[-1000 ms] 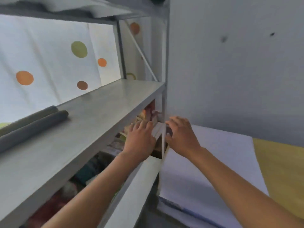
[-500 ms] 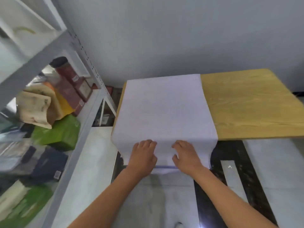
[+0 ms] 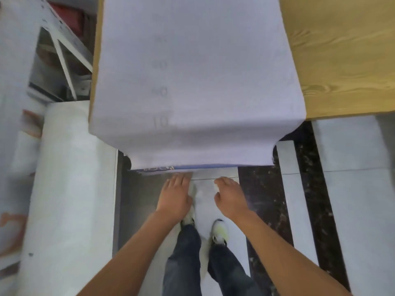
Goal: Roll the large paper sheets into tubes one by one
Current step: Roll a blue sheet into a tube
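You stood facing the wooden table (image 3: 342, 60), looking straight down. The stack of large paper sheets (image 3: 198, 82) lay flat on the table's left portion, its near end draping over the table edge and hanging down toward you; faint printed numbers showed through the top sheet, and a strip of blue print was visible along the bottom edge of a lower sheet. Your left hand (image 3: 175, 195) was held palm down just below that hanging edge, fingers fairly straight and close together, fingertips at or just touching the bottom of the stack; contact could not be confirmed through the blur. Your right hand (image 3: 229, 196) was beside it, a little apart, palm down with fingers loosely curled, near the same edge but gripping nothing visible. Neither hand had hold of a sheet. Below the hands were your dark trousers (image 3: 186, 263) and light shoes (image 3: 219, 232) on a tiled floor (image 3: 352, 210) of pale and dark panels. A white metal shelving unit (image 3: 64, 56) stood at the left, blurred.
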